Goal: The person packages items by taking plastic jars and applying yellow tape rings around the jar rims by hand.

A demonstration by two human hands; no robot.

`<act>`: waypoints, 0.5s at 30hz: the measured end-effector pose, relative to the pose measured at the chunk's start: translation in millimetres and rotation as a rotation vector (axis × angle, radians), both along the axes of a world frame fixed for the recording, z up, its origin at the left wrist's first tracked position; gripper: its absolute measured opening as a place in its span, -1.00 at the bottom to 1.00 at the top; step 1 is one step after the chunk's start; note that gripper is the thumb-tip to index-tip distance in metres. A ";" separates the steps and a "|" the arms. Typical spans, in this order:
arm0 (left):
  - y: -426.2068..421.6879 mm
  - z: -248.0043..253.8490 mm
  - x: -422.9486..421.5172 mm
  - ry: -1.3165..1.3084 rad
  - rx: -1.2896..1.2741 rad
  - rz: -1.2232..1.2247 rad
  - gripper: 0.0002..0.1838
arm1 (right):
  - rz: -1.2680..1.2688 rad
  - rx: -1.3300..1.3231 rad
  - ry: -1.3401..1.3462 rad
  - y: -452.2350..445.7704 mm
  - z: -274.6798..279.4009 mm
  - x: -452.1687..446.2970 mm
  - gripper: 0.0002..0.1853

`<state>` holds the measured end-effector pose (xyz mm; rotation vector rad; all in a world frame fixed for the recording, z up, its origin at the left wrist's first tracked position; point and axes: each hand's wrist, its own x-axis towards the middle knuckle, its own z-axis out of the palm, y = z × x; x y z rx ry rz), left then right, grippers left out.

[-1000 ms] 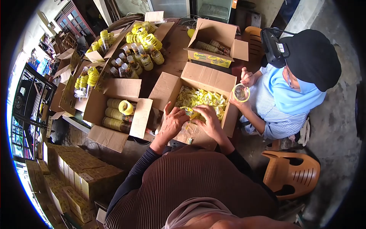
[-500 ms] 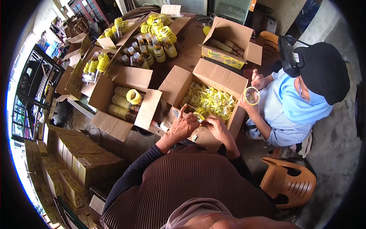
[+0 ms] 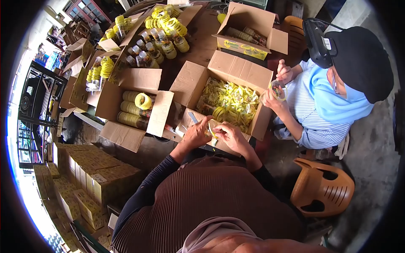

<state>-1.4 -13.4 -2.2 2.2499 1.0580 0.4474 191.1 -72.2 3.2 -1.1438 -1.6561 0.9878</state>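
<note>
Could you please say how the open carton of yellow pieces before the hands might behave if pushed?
The carton would probably slide rather than tip, looking fairly wide. Its thin cardboard flaps may bend, and the loosely heaped yellow pieces could shift.

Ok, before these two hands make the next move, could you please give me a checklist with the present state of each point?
1. Right hand fingers on the small yellow-edged round piece: ok.
2. Left hand at the same piece: ok.
3. Whole piece visible for checking: not ok, fingers cover part of it.
4. Thin grey strip beside the left hand, whether sharp: cannot tell.
5. Brown cardboard box with small yellow packets open: ok, flaps folded out.
6. Co-worker's hands away from these hands: ok, they are at a clear round container.
</note>
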 end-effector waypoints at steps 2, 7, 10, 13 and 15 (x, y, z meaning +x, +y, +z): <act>0.2 -0.5 -1.8 0.021 -0.012 -0.003 -0.23 | 0.028 -0.072 -0.020 -5.7 7.0 3.9 -0.83; -1.5 8.3 1.8 0.088 0.021 -0.026 -0.30 | 0.098 -0.158 -0.144 -10.6 -1.5 10.5 -0.81; -3.4 17.8 7.7 0.106 0.080 -0.046 -0.35 | 0.104 -0.151 -0.196 -14.6 0.3 9.0 -0.83; -4.1 11.8 8.4 0.139 0.122 -0.039 -0.39 | 0.022 -0.048 -0.319 -20.9 2.0 5.1 -0.86; -4.9 7.1 8.8 0.107 0.155 -0.026 -0.39 | 0.016 0.005 -0.354 -22.5 -0.4 3.5 -0.87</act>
